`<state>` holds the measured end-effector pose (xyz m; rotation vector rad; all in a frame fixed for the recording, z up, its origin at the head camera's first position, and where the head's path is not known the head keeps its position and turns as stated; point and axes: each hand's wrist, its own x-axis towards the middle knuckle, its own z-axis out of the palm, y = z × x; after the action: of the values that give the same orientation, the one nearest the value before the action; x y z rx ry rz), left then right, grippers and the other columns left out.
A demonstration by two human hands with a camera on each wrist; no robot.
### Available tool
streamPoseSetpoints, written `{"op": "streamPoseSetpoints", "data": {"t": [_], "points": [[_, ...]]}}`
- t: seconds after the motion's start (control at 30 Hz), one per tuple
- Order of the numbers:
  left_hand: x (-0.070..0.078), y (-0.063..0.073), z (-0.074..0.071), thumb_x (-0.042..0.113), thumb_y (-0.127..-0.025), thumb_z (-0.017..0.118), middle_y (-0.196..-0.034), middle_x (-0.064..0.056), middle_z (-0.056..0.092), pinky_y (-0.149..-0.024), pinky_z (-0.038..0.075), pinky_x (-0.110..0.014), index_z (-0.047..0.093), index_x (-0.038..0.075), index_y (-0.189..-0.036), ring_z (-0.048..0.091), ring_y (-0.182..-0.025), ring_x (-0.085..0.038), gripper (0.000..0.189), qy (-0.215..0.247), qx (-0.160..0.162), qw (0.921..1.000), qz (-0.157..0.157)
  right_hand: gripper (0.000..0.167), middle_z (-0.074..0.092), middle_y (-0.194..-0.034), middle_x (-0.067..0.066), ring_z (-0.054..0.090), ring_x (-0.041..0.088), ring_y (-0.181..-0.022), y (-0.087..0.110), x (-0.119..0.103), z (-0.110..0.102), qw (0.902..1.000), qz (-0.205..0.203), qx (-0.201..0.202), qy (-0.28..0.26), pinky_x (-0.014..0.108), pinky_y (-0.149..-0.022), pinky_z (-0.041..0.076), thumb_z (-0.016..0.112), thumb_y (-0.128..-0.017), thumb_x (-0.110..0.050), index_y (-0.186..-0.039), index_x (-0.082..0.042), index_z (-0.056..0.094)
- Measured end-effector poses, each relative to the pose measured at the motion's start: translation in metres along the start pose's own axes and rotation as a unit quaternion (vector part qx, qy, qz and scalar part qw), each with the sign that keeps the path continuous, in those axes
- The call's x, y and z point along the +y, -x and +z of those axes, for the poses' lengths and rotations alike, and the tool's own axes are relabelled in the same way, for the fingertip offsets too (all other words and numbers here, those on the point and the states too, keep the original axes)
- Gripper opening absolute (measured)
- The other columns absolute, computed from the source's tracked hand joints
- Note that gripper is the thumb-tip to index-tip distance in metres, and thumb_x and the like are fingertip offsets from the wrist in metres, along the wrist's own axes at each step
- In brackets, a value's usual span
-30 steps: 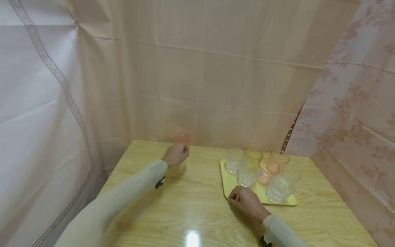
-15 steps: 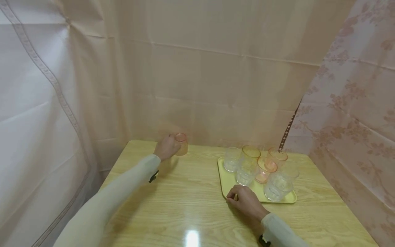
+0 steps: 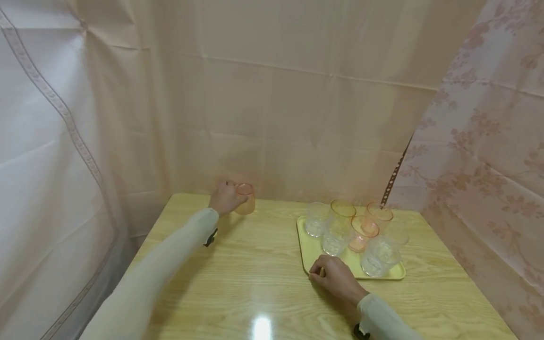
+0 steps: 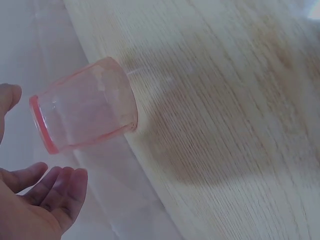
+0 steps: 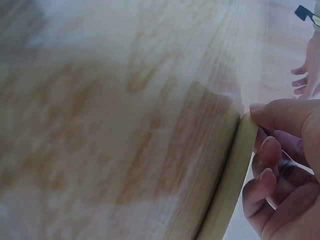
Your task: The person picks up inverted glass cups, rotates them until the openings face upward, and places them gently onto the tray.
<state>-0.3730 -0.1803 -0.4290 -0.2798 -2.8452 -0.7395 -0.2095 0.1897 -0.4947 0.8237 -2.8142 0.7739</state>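
Note:
A pink tumbler [image 3: 245,202] with a redder rim stands upright near the table's back edge. Beside its left side is my left hand [image 3: 224,198]; in the left wrist view the thumb and loosely bent fingers [image 4: 70,197] are spread apart near the rim, with a gap to the glass [image 4: 87,107]. My right hand [image 3: 337,279] is at the near left corner of a yellow tray [image 3: 310,250]. In the right wrist view its thumb lies on the tray's rim [image 5: 234,172], with the other fingers curled against the outer side.
On the tray stand several tumblers: clear glasses [image 3: 316,222], a yellow one [image 3: 342,210], and pink ones [image 3: 359,241]. The wood-grain table [image 3: 238,274] has a beige curtain [image 3: 272,118] right behind it and hanging cloths at both sides.
My left hand has let go of the pink tumbler and drawn back to its left, so more of the glass shows. The right hand stays at the tray's corner. The head view has shifted slightly.

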Motion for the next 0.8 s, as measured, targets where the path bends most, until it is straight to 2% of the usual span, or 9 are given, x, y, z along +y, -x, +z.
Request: {"op": "streamPoseSetpoints", "data": {"t": [0.13, 0.23, 0.43, 0.8], "points": [[-0.004, -0.005, 0.003, 0.049, -0.092, 0.073, -0.115, -0.031, 0.059, -0.088, 0.052, -0.056, 0.058, -0.016, -0.119, 0.059, -0.107, -0.046, 0.072, 0.01, 0.005, 0.9999, 0.003, 0.01, 0.059, -0.078, -0.017, 0.052, 0.0, -0.067, 0.0, -0.001, 0.0, 1.0, -0.006, 0.005, -0.005, 0.022, -0.058, 0.045, 0.084, -0.084, -0.013, -0.083, -0.019, 0.077], [-0.006, -0.01, 0.004, 0.05, -0.091, 0.074, -0.114, -0.031, 0.06, -0.088, 0.051, -0.057, 0.06, -0.014, -0.115, 0.059, -0.106, -0.047, 0.07, 0.034, 0.014, 0.9993, 0.001, 0.009, 0.058, -0.078, -0.017, 0.052, 0.0, -0.067, 0.0, -0.001, 0.0, 1.0, -0.004, 0.004, -0.006, 0.022, -0.058, 0.045, 0.084, -0.084, -0.014, -0.083, -0.019, 0.077], [-0.006, -0.016, 0.007, 0.055, -0.09, 0.072, -0.12, -0.03, 0.06, -0.094, 0.048, -0.057, 0.06, -0.012, -0.119, 0.057, -0.113, -0.047, 0.074, 0.076, 0.021, 0.9969, -0.005, 0.008, 0.059, -0.08, -0.018, 0.052, -0.001, -0.067, -0.001, 0.002, 0.001, 0.9999, 0.006, -0.007, -0.006, 0.022, -0.06, 0.045, 0.084, -0.086, -0.015, -0.085, -0.02, 0.077], [-0.007, -0.023, 0.015, 0.044, -0.092, 0.076, -0.118, -0.027, 0.06, -0.095, 0.047, -0.054, 0.06, -0.01, -0.114, 0.056, -0.112, -0.044, 0.06, 0.051, 0.006, 0.9986, -0.01, 0.005, 0.059, -0.08, -0.017, 0.053, 0.001, -0.068, -0.002, 0.002, 0.001, 0.9996, 0.023, -0.015, -0.004, 0.023, -0.06, 0.046, 0.083, -0.087, -0.018, -0.087, -0.018, 0.078]]}}
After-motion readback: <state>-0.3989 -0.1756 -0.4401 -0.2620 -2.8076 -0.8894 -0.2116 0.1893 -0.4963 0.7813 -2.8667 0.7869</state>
